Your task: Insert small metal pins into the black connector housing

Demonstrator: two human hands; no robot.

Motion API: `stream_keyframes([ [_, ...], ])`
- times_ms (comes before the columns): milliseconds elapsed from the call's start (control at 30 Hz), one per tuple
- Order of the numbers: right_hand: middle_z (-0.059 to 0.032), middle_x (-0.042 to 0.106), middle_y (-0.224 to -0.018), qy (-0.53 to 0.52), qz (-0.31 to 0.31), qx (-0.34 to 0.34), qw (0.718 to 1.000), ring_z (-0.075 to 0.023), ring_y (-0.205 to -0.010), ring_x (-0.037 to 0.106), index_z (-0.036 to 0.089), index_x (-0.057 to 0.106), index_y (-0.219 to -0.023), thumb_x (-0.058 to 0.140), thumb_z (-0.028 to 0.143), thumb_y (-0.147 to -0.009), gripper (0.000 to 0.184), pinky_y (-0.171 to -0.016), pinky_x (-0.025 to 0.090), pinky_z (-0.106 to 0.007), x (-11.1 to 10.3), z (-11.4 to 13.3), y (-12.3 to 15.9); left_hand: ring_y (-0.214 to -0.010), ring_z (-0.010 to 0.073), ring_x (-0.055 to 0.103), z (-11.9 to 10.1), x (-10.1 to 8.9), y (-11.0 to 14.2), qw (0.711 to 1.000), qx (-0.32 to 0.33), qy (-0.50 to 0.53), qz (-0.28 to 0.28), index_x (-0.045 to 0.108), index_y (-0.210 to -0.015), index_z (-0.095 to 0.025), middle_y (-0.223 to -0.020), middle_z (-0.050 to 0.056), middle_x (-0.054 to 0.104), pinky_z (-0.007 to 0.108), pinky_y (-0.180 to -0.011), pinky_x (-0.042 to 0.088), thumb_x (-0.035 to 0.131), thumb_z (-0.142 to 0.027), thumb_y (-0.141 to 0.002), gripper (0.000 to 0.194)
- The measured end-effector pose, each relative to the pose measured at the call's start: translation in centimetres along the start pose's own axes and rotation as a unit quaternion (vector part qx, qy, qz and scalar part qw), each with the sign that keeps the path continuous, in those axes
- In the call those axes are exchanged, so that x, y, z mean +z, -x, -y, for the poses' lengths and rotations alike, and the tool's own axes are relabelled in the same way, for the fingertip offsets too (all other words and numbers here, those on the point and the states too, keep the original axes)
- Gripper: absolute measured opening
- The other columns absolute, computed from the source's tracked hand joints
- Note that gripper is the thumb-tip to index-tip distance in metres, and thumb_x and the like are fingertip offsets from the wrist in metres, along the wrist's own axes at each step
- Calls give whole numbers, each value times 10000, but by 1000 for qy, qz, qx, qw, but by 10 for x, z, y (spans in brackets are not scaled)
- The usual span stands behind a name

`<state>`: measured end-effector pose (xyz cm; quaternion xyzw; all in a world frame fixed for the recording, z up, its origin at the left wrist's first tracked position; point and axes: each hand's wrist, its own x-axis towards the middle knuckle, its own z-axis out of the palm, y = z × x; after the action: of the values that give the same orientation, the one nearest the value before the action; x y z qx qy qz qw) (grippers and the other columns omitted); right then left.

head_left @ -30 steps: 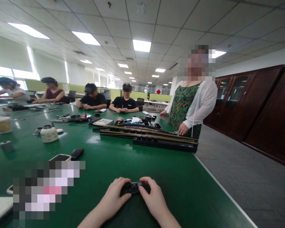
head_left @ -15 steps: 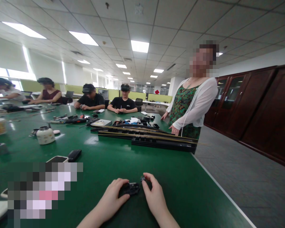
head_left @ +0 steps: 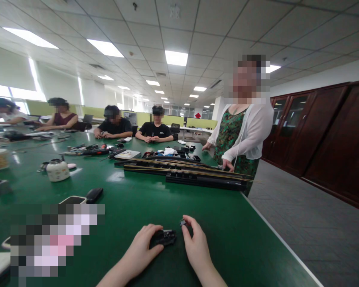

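My left hand (head_left: 143, 245) rests on the green table (head_left: 155, 203) with its fingers curled round a small black device (head_left: 165, 237). Just to its right, my right hand (head_left: 196, 245) pinches a tiny black part (head_left: 183, 223) between thumb and fingertips, held slightly above and apart from the device.
Long black rails with gold strips (head_left: 185, 171) lie across the table farther out; a standing person's hand (head_left: 227, 164) touches their right end. A white jar (head_left: 57, 169), a phone (head_left: 73, 200) and a black case (head_left: 93, 195) lie to the left. Several seated people work at the far side.
My right hand let go of the device's right end and lifted off with a tiny black part pinched in its fingers. The standing person shifted and leaned over the rails.
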<state>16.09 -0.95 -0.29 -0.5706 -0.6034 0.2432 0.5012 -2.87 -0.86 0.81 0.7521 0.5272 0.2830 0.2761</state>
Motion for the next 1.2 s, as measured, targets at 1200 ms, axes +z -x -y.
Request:
stream_keyframes([
  [1200,0,658,-917,100,158,-66,980,-197,-952,532,273,658,-868,574,218,-737,165,-883,362,-335,1,31,12,-984,228,544,-1,1,1,1000,10,-6,-8,582,-1030,-201,-1033,66,632,347,-885,409,567,-194,-665,365],
])
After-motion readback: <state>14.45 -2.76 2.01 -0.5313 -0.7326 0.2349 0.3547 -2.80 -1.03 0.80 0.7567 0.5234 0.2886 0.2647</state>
